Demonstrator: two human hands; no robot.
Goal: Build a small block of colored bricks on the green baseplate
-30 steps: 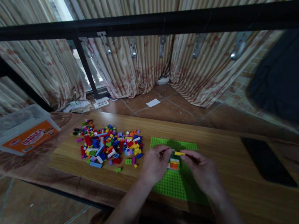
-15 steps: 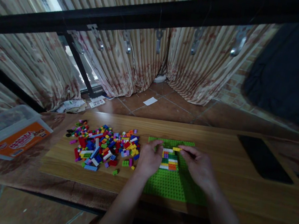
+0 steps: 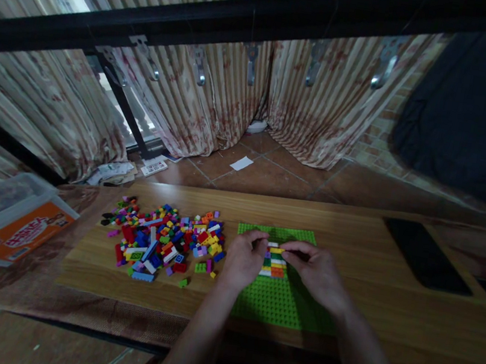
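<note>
A green studded baseplate [image 3: 279, 303] lies on the wooden board. A small block of stacked coloured bricks [image 3: 274, 264] is built on it. My right hand [image 3: 318, 275] pinches a yellow brick [image 3: 277, 250] at the far edge of that block. My left hand [image 3: 244, 261] rests curled on the plate's left side, fingertips touching the block beside the yellow brick. A heap of loose coloured bricks [image 3: 165, 240] lies on the board to the left of my left hand.
A clear plastic box with an orange label [image 3: 8, 226] sits at the far left. A black flat rectangle [image 3: 426, 255] lies on the board at the right. A black metal bar [image 3: 266, 24] crosses overhead; curtains and tiled floor lie beyond.
Both hands came down from above the plate; the yellow brick, held in the air a second ago, is now down at the top of the built block.
</note>
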